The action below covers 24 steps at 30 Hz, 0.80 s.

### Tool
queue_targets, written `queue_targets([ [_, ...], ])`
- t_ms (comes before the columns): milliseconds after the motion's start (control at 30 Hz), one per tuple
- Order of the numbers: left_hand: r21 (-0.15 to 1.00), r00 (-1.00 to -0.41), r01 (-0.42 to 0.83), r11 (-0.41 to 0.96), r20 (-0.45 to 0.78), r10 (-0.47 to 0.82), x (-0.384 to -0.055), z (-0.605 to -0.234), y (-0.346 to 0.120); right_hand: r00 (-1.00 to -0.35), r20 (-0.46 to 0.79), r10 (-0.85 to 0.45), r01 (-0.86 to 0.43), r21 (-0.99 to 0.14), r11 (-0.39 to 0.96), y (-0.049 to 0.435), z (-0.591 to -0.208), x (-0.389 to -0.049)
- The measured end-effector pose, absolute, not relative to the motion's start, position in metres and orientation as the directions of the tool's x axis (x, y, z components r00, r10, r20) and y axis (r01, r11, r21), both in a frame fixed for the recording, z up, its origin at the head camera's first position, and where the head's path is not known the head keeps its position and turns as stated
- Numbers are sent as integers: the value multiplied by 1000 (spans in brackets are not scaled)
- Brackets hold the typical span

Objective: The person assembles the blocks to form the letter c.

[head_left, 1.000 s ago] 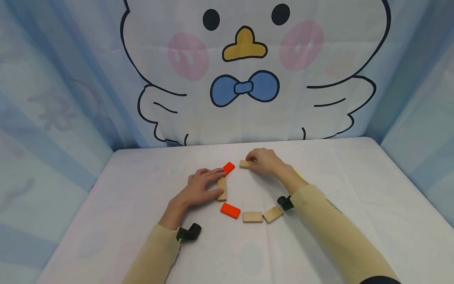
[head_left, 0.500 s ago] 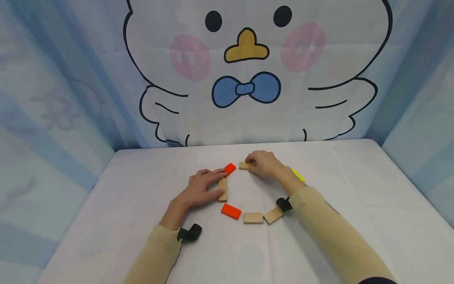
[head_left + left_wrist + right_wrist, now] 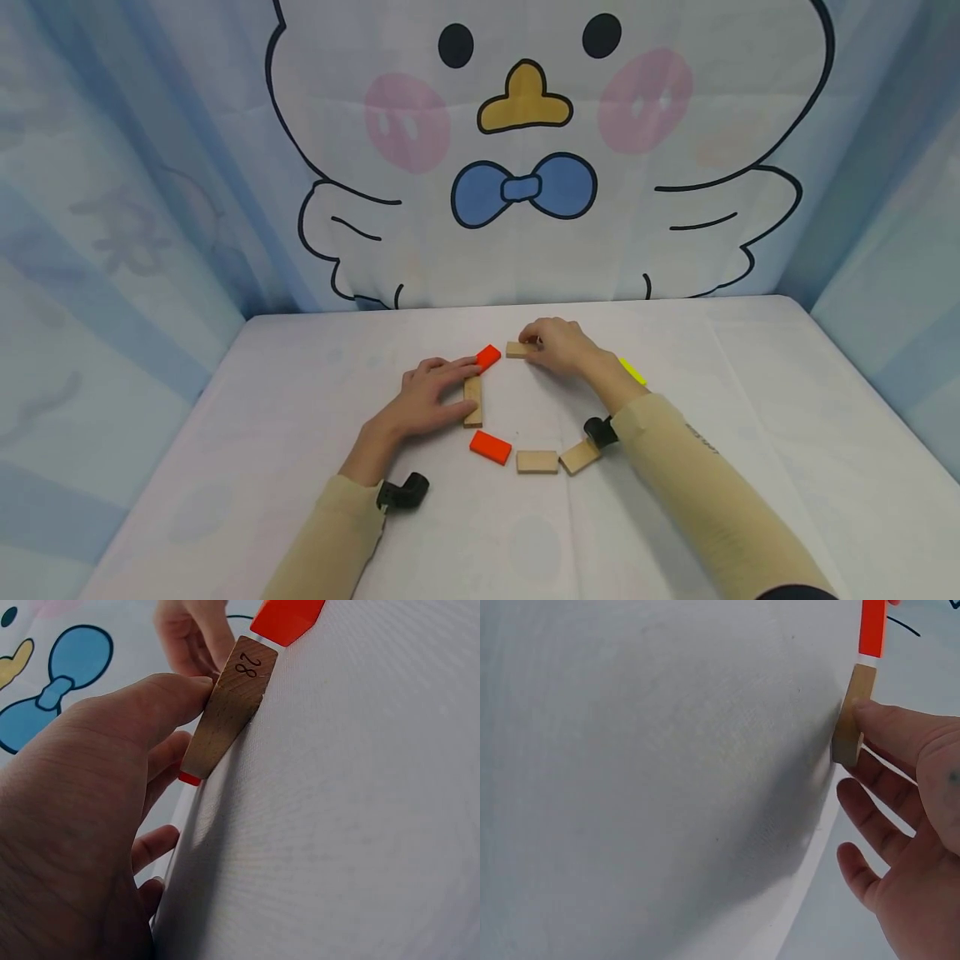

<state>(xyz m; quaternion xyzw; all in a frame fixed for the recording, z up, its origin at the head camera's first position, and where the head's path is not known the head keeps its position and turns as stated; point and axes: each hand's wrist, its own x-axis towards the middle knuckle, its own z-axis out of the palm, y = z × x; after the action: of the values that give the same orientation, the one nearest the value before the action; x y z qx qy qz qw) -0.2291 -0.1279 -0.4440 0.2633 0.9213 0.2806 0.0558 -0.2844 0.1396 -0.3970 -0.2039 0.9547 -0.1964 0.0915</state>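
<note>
My left hand (image 3: 423, 400) lies at a plain wooden block (image 3: 472, 402), its fingers extended. The thumb rests on that block, and in the left wrist view a "28" shows on the block's end (image 3: 251, 666). The longest-reaching fingertips touch or overlap the far red block (image 3: 489, 357); contact is hard to tell. To the right, my right hand (image 3: 562, 346) pinches another plain wooden block (image 3: 855, 705) between thumb and fingers, low at the table surface. A narrow gap separates this block from the far red one in the right wrist view.
Nearer the front, a red block (image 3: 491, 447) and two wooden blocks, one straight (image 3: 537, 462) and one angled (image 3: 580, 457), continue a curve. A yellow block (image 3: 633, 372) is partly hidden behind the right forearm. A patterned curtain (image 3: 525, 250) rises behind the white table (image 3: 300, 400).
The head view shifts slightly. My right forearm moves a little, uncovering more of the yellow block and covering part of the angled wooden one. Both hands stay at their blocks.
</note>
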Motion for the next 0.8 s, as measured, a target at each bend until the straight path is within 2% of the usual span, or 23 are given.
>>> queue_targets([
  [533,542,-842,479,690,63,535,-230,-445,-128,-916,-38,-399,-339,-457,822,188,-377,-272],
  [800,541,-844,477,693,61,533,-229,-444,-128,-914,-64,-401,-346,-393,852,221,-370,-259],
])
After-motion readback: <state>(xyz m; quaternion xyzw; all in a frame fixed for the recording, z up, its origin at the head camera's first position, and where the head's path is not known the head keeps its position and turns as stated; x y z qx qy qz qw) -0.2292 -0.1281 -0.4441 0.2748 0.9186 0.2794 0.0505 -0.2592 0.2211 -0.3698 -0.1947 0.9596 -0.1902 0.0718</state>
